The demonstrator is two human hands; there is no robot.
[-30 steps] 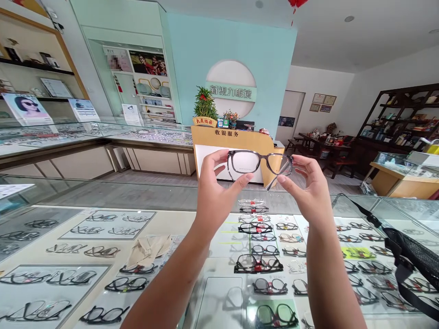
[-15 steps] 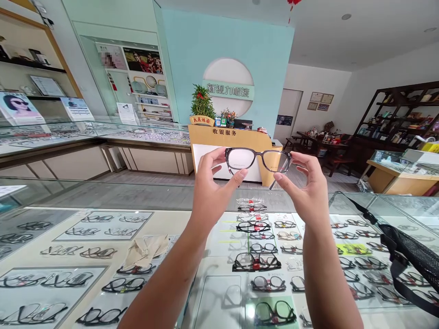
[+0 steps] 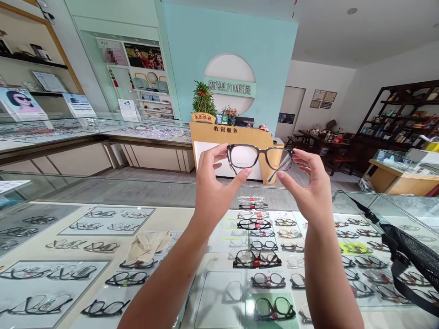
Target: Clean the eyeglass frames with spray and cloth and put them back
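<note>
A pair of dark-rimmed eyeglasses (image 3: 262, 151) is held up at arm's length above the glass display counter (image 3: 178, 194). My left hand (image 3: 217, 183) pinches its left end between thumb and fingers, and my right hand (image 3: 308, 180) grips the right end the same way. Small print shows on the clear lenses. Part of a temple arm hangs below the right lens. Beneath my forearms, several rows of eyeglass frames (image 3: 257, 259) lie in the counter, and a beige cloth (image 3: 149, 246) rests left of my left forearm.
A black mesh bag with a strap (image 3: 411, 256) lies at the right of the counter. Beyond stands a wooden cashier desk (image 3: 202, 132) with a potted plant (image 3: 203, 98) on it. Another glass showcase (image 3: 154, 130) runs along the left, and one more (image 3: 404, 167) stands at right.
The eyeglasses have tilted slightly, and both hands have shifted a little to the right and up in view. Their hold is unchanged. The camera view has shifted slightly.
</note>
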